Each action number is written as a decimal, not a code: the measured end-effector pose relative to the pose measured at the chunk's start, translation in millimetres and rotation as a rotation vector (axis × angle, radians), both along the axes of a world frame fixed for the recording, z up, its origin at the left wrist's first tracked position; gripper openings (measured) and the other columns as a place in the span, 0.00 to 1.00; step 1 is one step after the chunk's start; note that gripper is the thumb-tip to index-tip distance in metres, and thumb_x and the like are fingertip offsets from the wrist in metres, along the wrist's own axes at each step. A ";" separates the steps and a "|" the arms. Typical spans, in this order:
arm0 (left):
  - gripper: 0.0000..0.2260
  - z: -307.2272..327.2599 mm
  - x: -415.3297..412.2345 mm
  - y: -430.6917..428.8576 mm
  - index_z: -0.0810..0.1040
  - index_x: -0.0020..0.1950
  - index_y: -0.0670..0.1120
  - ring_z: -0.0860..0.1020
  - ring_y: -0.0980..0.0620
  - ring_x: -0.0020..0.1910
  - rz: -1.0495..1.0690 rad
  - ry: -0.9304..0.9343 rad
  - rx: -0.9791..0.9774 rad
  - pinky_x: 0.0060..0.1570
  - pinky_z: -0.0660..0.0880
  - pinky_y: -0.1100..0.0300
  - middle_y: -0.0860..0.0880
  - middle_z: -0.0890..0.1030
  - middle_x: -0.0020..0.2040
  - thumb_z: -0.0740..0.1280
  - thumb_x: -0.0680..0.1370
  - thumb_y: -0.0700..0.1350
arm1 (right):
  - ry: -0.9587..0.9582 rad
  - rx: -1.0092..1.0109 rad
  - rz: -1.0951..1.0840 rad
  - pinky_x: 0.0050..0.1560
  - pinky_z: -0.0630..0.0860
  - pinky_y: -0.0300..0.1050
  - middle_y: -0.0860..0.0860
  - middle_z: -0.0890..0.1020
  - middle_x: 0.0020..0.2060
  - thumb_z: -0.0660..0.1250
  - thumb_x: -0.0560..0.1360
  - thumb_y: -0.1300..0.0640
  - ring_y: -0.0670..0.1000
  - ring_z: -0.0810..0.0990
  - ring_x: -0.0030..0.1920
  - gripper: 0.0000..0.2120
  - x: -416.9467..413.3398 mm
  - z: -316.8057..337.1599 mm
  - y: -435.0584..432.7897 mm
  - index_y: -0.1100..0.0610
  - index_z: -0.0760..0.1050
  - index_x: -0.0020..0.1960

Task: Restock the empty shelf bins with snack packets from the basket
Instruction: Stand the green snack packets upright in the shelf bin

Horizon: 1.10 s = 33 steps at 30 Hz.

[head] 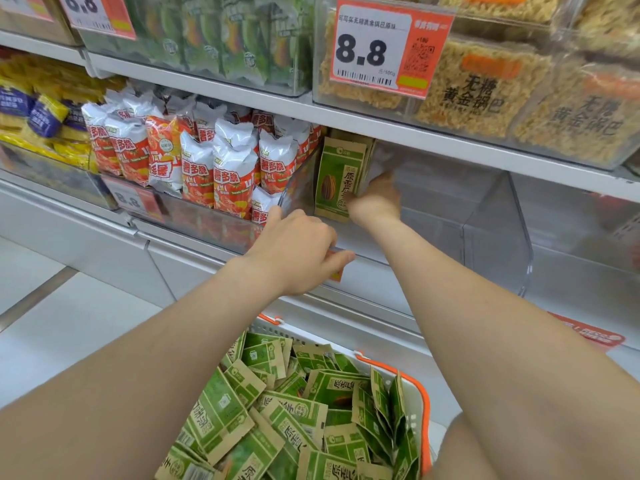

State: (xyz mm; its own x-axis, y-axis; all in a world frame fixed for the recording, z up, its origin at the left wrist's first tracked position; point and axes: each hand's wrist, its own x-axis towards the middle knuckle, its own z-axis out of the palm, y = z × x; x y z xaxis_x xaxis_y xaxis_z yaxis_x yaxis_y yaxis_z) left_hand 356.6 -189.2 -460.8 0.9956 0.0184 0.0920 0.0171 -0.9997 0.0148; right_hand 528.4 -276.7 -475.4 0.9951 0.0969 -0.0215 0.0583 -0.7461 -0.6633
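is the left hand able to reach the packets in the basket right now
Probably yes: the basket sits open below, its packets uncovered. The left hand grips the clear bin by its front edge, so it must let go first.

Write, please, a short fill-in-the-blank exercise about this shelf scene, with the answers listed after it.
1. The left hand grips the ____ edge of the clear bin.
2. The right hand touches green packets standing against the bin's ____ wall.
3. The basket below has an ____ rim.
4. The price tag above the bin reads ____.
Answers: front; left; orange; 8.8
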 end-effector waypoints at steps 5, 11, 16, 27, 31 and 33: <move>0.27 10.8 -4.9 -5.2 0.75 0.53 0.47 0.73 0.41 0.58 0.129 -0.183 -0.065 0.53 0.71 0.46 0.45 0.76 0.53 0.67 0.74 0.72 | -0.191 -0.057 0.193 0.44 0.74 0.46 0.58 0.83 0.50 0.64 0.77 0.56 0.62 0.83 0.53 0.10 -24.6 7.8 -17.0 0.59 0.75 0.55; 0.18 23.0 -20.2 -21.4 0.71 0.41 0.48 0.72 0.41 0.41 0.212 -0.058 -0.071 0.41 0.68 0.52 0.48 0.70 0.40 0.66 0.79 0.61 | -0.463 -0.112 0.548 0.42 0.82 0.54 0.51 0.83 0.37 0.56 0.72 0.56 0.56 0.81 0.40 0.13 -81.4 26.5 -52.3 0.50 0.78 0.39; 0.13 5.0 -32.8 -13.6 0.80 0.44 0.52 0.78 0.44 0.50 0.012 0.445 -0.099 0.52 0.78 0.50 0.49 0.81 0.48 0.66 0.80 0.60 | -0.332 -0.262 0.905 0.42 0.81 0.48 0.50 0.84 0.31 0.63 0.71 0.63 0.47 0.82 0.33 0.12 -117.5 47.0 -77.6 0.56 0.82 0.34; 0.17 -42.3 -31.4 -26.2 0.82 0.63 0.51 0.82 0.45 0.61 -0.053 0.869 0.118 0.62 0.79 0.48 0.48 0.83 0.62 0.66 0.81 0.60 | 0.169 -1.091 1.249 0.57 0.81 0.52 0.54 0.83 0.59 0.61 0.78 0.61 0.57 0.82 0.57 0.19 -148.2 -48.7 -89.6 0.55 0.80 0.66; 0.17 -53.8 -27.2 -26.0 0.81 0.66 0.50 0.81 0.44 0.63 -0.079 0.882 0.133 0.63 0.79 0.46 0.47 0.82 0.64 0.66 0.82 0.57 | 0.185 -1.201 1.325 0.53 0.74 0.47 0.54 0.73 0.72 0.63 0.80 0.65 0.57 0.75 0.68 0.29 -149.9 -81.3 -95.2 0.50 0.68 0.79; 0.17 -57.3 -23.0 -26.3 0.81 0.66 0.49 0.81 0.43 0.63 -0.102 0.867 0.142 0.63 0.79 0.47 0.47 0.81 0.66 0.65 0.82 0.55 | 0.198 -1.205 1.381 0.61 0.77 0.51 0.55 0.70 0.74 0.65 0.80 0.64 0.59 0.73 0.70 0.29 -148.3 -97.8 -94.0 0.49 0.68 0.79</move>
